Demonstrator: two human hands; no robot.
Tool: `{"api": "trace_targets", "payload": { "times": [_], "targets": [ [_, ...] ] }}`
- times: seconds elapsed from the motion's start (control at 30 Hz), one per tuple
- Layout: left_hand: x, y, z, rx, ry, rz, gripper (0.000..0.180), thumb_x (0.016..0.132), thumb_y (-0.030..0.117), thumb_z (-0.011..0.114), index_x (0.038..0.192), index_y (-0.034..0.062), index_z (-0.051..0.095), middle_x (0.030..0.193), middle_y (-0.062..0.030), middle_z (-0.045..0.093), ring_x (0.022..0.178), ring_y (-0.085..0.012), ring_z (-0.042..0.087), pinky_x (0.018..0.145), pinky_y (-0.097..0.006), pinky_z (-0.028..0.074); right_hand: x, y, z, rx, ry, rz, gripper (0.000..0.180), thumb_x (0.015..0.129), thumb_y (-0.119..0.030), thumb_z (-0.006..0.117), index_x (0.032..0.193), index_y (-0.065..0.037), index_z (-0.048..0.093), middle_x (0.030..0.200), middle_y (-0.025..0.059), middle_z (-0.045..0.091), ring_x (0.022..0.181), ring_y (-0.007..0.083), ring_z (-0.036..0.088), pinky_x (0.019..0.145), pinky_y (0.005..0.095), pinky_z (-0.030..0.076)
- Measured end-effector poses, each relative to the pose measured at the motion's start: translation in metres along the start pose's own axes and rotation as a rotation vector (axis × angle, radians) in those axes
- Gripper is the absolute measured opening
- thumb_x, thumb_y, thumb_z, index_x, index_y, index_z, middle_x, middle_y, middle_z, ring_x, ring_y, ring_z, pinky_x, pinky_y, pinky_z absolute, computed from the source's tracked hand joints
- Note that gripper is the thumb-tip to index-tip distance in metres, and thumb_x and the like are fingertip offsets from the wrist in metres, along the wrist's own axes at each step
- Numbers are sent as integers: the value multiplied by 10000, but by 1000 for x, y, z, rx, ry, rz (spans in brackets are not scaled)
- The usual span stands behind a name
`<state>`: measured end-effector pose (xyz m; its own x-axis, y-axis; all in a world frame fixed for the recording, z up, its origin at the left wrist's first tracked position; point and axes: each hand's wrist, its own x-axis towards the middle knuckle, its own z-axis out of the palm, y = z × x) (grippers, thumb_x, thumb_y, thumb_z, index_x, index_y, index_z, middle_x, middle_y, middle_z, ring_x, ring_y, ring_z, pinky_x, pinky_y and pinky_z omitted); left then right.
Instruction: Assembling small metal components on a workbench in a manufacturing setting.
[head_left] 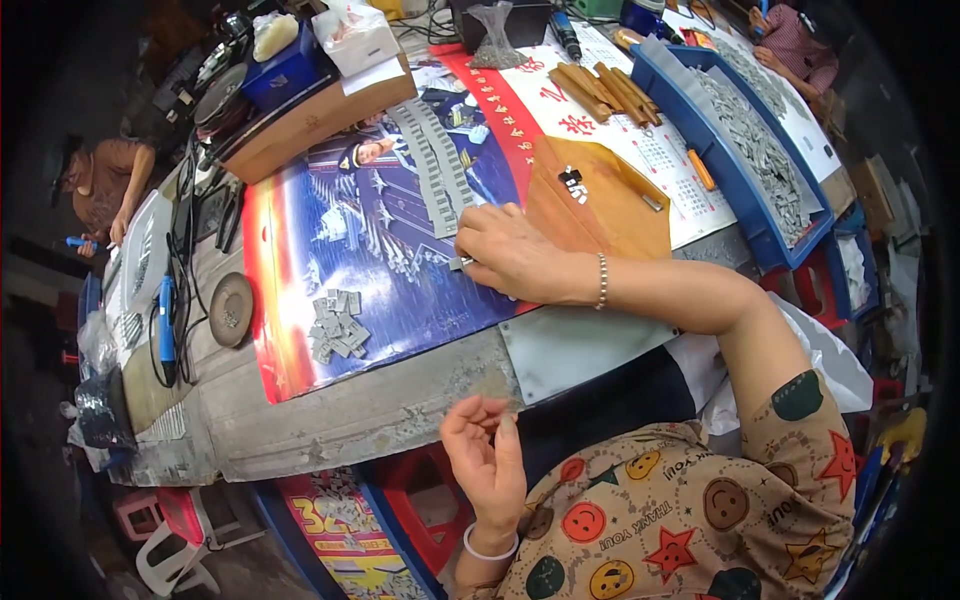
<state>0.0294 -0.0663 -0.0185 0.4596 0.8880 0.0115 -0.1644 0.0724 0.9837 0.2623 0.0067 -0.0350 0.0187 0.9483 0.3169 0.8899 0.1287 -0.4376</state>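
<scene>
My right hand lies on the blue poster that covers the table, fingers closed on a small grey metal piece at its fingertips. Just above it run two long rows of grey metal pieces laid side by side. My left hand hangs below the table edge over my lap, palm up, fingers loosely curled and holding nothing that I can see. A loose heap of small grey pieces sits on the poster to the left of my right hand.
An orange-brown sheet with a few small parts lies right of my right hand. A blue tray full of grey pieces stands at the right. A round metal disc, cables and boxes are at the left. Other people work at both far corners.
</scene>
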Motion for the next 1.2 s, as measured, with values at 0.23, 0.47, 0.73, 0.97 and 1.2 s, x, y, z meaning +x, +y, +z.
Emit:
{"api": "trace_targets", "payload": {
  "times": [0.23,0.47,0.73,0.97,1.2],
  "targets": [
    [46,24,-25,522,-88,209,167,798,-51,603,960,-21,578,890,-127,581,769,-219,577,711,-293,473,16,5,5,-100,55,52,154,765,-125,608,892,-64,545,955,100,482,970,267,481,778,394,317],
    [156,11,-14,845,-323,325,194,819,19,619,1008,7,575,899,-157,587,747,-287,604,658,-348,490,-37,-20,-50,-13,104,38,233,776,-104,612,998,-63,554,977,108,496,970,276,492,813,391,333],
    [214,-24,-7,984,-435,478,221,771,70,691,928,49,536,820,-125,565,722,-305,596,622,-387,471,-152,-29,-77,-45,209,35,255,703,-6,683,938,-40,590,953,86,565,870,249,546,821,385,394],
    [225,-22,5,977,-483,505,135,790,59,672,851,39,552,779,-114,549,678,-282,578,599,-363,458,-179,-11,-69,-77,296,78,225,687,7,686,887,-42,595,925,72,575,824,225,552,806,394,417],
    [225,-22,2,1011,-472,534,123,795,64,664,856,44,559,789,-123,550,694,-303,572,605,-377,454,-175,-10,-63,-54,314,49,222,668,5,688,861,-47,593,886,61,575,789,221,559,818,407,429]
  ]
}}
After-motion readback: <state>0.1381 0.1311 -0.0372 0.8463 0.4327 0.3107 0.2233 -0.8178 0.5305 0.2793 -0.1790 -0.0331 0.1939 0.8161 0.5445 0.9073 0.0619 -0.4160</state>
